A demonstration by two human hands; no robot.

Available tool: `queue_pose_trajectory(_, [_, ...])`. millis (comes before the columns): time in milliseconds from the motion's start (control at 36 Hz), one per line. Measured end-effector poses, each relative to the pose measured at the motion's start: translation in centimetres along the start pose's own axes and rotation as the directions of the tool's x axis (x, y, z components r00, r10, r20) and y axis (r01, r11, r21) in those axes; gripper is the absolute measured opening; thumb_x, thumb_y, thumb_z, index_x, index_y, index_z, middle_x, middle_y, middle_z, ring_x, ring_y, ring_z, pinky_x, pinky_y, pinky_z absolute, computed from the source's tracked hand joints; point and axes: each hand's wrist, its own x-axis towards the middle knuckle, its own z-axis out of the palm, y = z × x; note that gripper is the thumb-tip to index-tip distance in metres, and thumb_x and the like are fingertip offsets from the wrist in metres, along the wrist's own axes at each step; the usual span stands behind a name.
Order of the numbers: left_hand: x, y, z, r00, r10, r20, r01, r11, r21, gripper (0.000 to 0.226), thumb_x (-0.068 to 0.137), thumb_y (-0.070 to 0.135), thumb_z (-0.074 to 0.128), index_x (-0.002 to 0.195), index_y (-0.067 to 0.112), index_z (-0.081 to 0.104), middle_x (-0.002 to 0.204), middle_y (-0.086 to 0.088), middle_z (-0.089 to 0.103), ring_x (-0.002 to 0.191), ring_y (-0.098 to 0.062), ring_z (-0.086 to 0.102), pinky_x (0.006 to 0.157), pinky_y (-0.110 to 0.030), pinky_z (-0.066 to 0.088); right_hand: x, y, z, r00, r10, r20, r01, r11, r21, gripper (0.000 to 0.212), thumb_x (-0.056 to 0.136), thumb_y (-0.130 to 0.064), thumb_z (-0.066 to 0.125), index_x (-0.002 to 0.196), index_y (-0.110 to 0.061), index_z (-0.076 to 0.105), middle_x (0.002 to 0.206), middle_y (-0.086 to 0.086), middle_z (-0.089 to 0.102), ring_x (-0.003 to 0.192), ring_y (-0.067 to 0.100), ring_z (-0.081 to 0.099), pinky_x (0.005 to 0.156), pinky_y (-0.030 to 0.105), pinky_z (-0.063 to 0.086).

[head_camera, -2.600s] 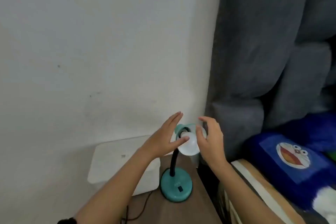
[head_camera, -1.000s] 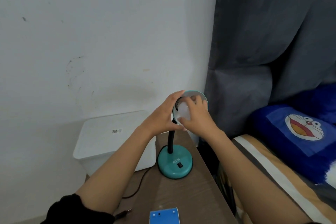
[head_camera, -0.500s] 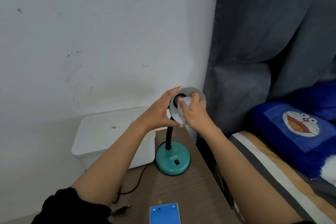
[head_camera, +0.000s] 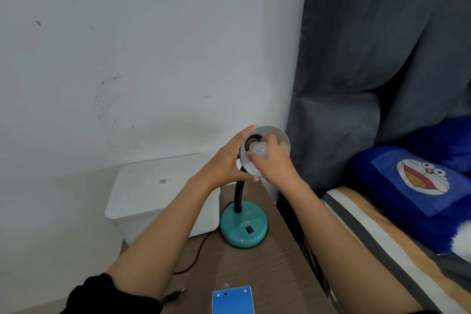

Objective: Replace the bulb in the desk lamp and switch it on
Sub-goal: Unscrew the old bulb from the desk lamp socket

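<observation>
A teal desk lamp stands on the wooden bedside table [head_camera: 260, 273], its round base [head_camera: 244, 224] carrying a black rocker switch [head_camera: 250, 230]. A black gooseneck rises to the shade [head_camera: 279, 135], which is tipped toward me. My left hand [head_camera: 224, 163] grips the shade's left rim, thumb underneath. My right hand [head_camera: 274, 160] holds a white bulb [head_camera: 257, 151] whose neck sits at the dark socket inside the shade.
A white lidded box [head_camera: 158, 191] stands against the wall left of the lamp. The brown cord [head_camera: 193, 260] trails to a loose plug [head_camera: 175, 294]. A blue box [head_camera: 233, 301] lies at the table's near edge. A bed with a blue cartoon cushion [head_camera: 418, 188] lies to the right.
The shade has been tilted up to face me and gripped by my left hand. My right hand has brought the bulb into the shade at the socket.
</observation>
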Motion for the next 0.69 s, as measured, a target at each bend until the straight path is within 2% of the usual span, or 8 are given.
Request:
queue_pose_trajectory(83, [-0.1,0.1,0.0,1.0,-0.009,-0.008,0.009,1.0,-0.025,0.111,0.061,0.023,0.088,0.135,0.057,0.013,0.142,0.028,0.026,0.131,0.008,0.031,0.107,-0.02,0.035,-0.1,0.3,0.1,0.998,-0.063,-0.025,0.063,0.998,0.012,0.059,0.085,-0.027,0.062,0.135,-0.013,0.033,0.136,0.015,0.031,0.13,0.031,0.033,0.106,0.04,0.037])
queue_pose_trajectory(167, [0.0,0.0,0.2,1.0,-0.013,-0.003,0.013,0.999,-0.053,0.109,0.062,0.016,0.086,0.141,0.047,0.017,0.141,0.027,0.027,0.123,0.018,0.032,0.1,-0.009,0.036,-0.2,0.2,0.6,0.999,-0.022,-0.038,0.025,0.998,0.06,0.056,0.092,-0.038,0.049,0.138,-0.015,0.028,0.139,0.014,0.025,0.135,0.033,0.026,0.111,0.046,0.031])
queue_pose_trajectory(250, [0.0,0.0,0.3,1.0,-0.009,0.003,0.009,0.998,-0.054,0.11,0.062,0.014,0.086,0.144,0.041,0.017,0.142,0.024,0.028,0.124,0.013,0.033,0.098,-0.004,0.036,-0.2,-0.2,0.5,0.998,0.069,-0.003,-0.069,0.994,0.09,0.055,0.094,-0.045,0.04,0.136,-0.011,0.028,0.14,0.019,0.028,0.124,0.036,0.04,0.096,0.039,0.038])
queue_pose_trajectory(333, [-0.1,0.0,0.2,1.0,-0.009,-0.003,0.008,0.999,-0.043,0.112,0.061,0.018,0.088,0.142,0.046,0.015,0.144,0.023,0.028,0.129,0.007,0.033,0.1,-0.006,0.036,0.1,-0.4,0.0,0.998,0.066,-0.002,-0.066,0.996,0.06,0.056,0.092,-0.04,0.05,0.134,-0.008,0.032,0.135,0.02,0.035,0.115,0.034,0.047,0.087,0.035,0.04])
queue_pose_trajectory(444, [-0.2,0.0,0.1,1.0,-0.018,-0.005,0.017,0.999,-0.033,0.112,0.061,0.021,0.088,0.14,0.049,0.014,0.145,0.024,0.026,0.129,0.007,0.031,0.098,-0.004,0.035,0.0,-0.1,-0.3,0.997,-0.035,-0.075,0.035,0.999,-0.004,0.064,0.083,-0.025,0.065,0.134,-0.006,0.032,0.137,0.015,0.037,0.125,0.03,0.04,0.097,0.035,0.039])
queue_pose_trajectory(556, [-0.1,0.1,0.1,1.0,-0.019,-0.004,0.019,0.999,-0.033,0.111,0.062,0.021,0.087,0.145,0.039,0.016,0.141,0.026,0.026,0.122,0.014,0.03,0.091,0.003,0.034,-0.4,0.7,-0.2,0.974,-0.22,-0.054,0.205,0.958,-0.2,0.068,0.077,-0.006,0.064,0.137,-0.005,0.031,0.139,0.012,0.034,0.131,0.027,0.03,0.106,0.032,0.032])
queue_pose_trajectory(611, [-0.1,0.2,0.1,1.0,-0.022,-0.004,0.022,0.999,-0.031,0.111,0.061,0.023,0.087,0.145,0.04,0.016,0.14,0.027,0.027,0.122,0.012,0.031,0.093,0.001,0.034,-0.3,1.0,-0.2,0.968,-0.245,-0.05,0.229,0.95,-0.214,0.067,0.08,-0.012,0.063,0.138,-0.008,0.03,0.14,0.011,0.032,0.133,0.027,0.028,0.11,0.035,0.032])
queue_pose_trajectory(694, [-0.1,0.2,0.0,1.0,-0.027,-0.005,0.027,0.999,-0.039,0.111,0.061,0.022,0.088,0.145,0.04,0.016,0.141,0.026,0.027,0.126,0.007,0.033,0.098,-0.007,0.035,-0.4,0.8,-0.3,0.985,-0.173,-0.022,0.168,0.977,-0.134,0.064,0.09,-0.036,0.054,0.142,-0.014,0.022,0.143,0.013,0.026,0.133,0.029,0.029,0.108,0.041,0.035])
